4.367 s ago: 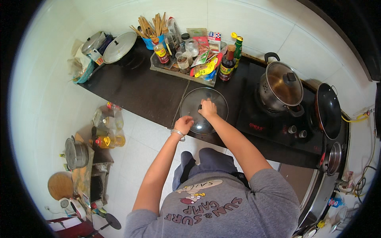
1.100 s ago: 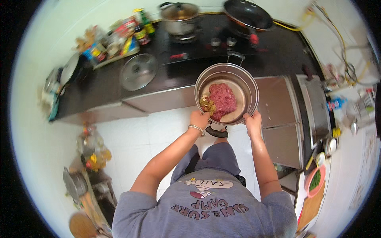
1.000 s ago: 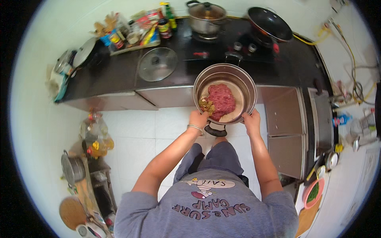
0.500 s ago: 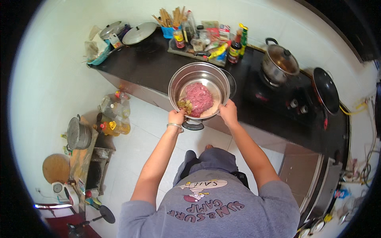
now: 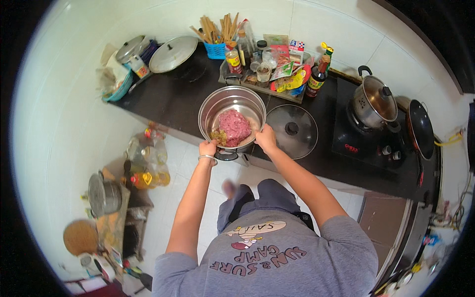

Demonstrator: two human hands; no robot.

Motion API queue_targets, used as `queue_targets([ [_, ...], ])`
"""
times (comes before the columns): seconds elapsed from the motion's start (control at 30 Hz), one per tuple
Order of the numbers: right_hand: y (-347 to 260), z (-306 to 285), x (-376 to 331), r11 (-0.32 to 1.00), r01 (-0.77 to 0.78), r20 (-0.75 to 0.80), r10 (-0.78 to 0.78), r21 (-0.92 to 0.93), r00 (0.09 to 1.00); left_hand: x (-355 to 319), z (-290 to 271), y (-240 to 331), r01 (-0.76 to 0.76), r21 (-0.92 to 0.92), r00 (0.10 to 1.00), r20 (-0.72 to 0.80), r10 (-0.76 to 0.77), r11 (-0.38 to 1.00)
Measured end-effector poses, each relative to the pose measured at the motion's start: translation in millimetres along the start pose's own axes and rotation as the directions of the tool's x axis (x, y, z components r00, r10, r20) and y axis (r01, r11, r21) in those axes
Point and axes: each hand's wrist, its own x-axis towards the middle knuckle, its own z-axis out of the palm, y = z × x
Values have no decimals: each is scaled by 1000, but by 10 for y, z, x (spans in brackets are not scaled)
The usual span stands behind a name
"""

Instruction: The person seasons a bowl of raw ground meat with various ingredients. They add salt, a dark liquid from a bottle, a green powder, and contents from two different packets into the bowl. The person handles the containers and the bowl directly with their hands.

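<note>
white tiles (image 5: 324, 29) back a kitchen where a dark tabletop (image 5: 170, 99) carries a crowded condiment tray (image 5: 278, 95) and a black cooktop (image 5: 341, 136). at the front edge, a person holds a wide steel pot (image 5: 257, 106) between two bare hands; whether its base touches the tabletop cannot be told from this angle. inside lie a mound of pink minced meat (image 5: 234, 127) and, against its left side, a yellowish-brown clump (image 5: 218, 136). the left hand (image 5: 208, 147) and right hand (image 5: 266, 139) each keep a pinching grip on the near part of the rim, on either side of the near handle (image 5: 227, 156), which neither appears to grasp. the pot looks stiff and sturdy, probably weighty at the bottom, its smooth metal likely slick under greasy fingers; the meat looks soft and sticky. the black handles, near and far, seem the surer hold. just right of the pot, a glass lid (image 5: 304, 123) lies flat on the tabletop.
</note>
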Motion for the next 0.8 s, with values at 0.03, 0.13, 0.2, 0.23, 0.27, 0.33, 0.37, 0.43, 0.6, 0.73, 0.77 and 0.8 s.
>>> queue_targets([
  [0.03, -38, 43, 43, 1000, -21, -26, 21, -15, 999, 48, 40, 78, -2, -74, 1000, 0, 2, 997],
  [0.13, -179, 123, 82, 994, -91, -92, 85, -62, 992, 612, -51, -28, 40, -44, 989, 147, -33, 998],
  [0.2, -254, 173, 109, 992, -114, -161, 106, -46, 981, 784, -15, 56, 80, -27, 971, 229, -72, 996],
  [0.23, -197, 204, 159, 993, -98, -180, 85, -64, 980, 847, 8, 98, 62, -8, 970, 235, -59, 998],
  [0.27, -116, 226, 210, 993, -81, -196, 64, -83, 979, 886, 38, 122, 44, 9, 970, 239, -45, 999],
  [0.33, -43, 211, 242, 989, -121, -170, 105, -87, 980, 853, 115, 226, 66, -16, 973, 221, -61, 998],
  [0.37, -6, 159, 293, 982, -173, -129, 163, -74, 978, 872, 127, 230, 55, 30, 975, 212, -60, 998],
  [0.43, -115, -44, 390, 966, -257, -71, 255, -30, 964, 897, 98, 223, 22, 108, 983, 177, -41, 994],
  [0.6, -67, -823, 961, 953, -267, -476, 172, -140, 862, 1110, -32, 220, -159, 611, 984, 164, 73, 775],
  [0.73, -260, -1193, 1368, 922, -287, -647, 54, -261, 760, 759, 95, 819, -254, 726, 949, 60, 310, 639],
  [0.77, -211, -1260, 1523, 918, -289, -702, 17, -270, 712, 798, 133, 860, -378, 727, 883, 99, 458, 573],
  [0.8, -233, -1272, 1609, 910, -307, -692, 32, -278, 721, 798, 123, 888, -477, 729, 801, 130, 585, 491],
])
